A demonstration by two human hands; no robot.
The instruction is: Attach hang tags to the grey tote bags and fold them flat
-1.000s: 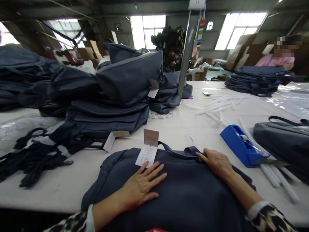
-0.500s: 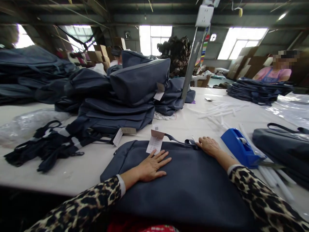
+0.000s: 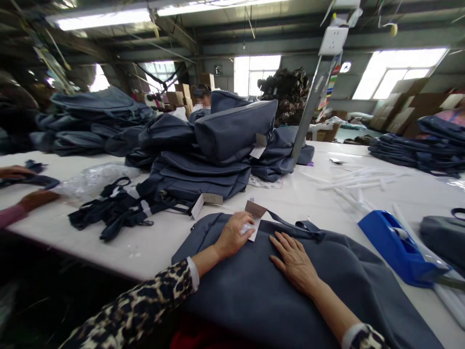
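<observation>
A dark navy fabric laptop bag point(image 3: 254, 303) lies flat on the white table point(image 3: 109, 247) in front of me. My left hand point(image 3: 234, 236) is curled at the bag's top edge, gripping a paper hang tag point(image 3: 255, 213) tied near the handle. My right hand point(image 3: 294, 261) rests flat on the bag's face, fingers spread, holding nothing. Just beyond it runs the bag's dark strap handle point(image 3: 301, 225). Part of the tag is hidden by my left fingers.
Stacks of navy bags point(image 3: 196, 174) rise beyond, beside black straps point(image 3: 112, 208) and a plastic bag point(image 3: 98, 179). To the right lie a blue tape dispenser point(image 3: 394, 247) and white plastic strips point(image 3: 356, 184). A co-worker's hands point(image 3: 36, 198) are at the far left.
My left hand has closed on the tag instead of lying flat. My right hand has left the handle and moved onto the bag's face. The view has tilted upward.
</observation>
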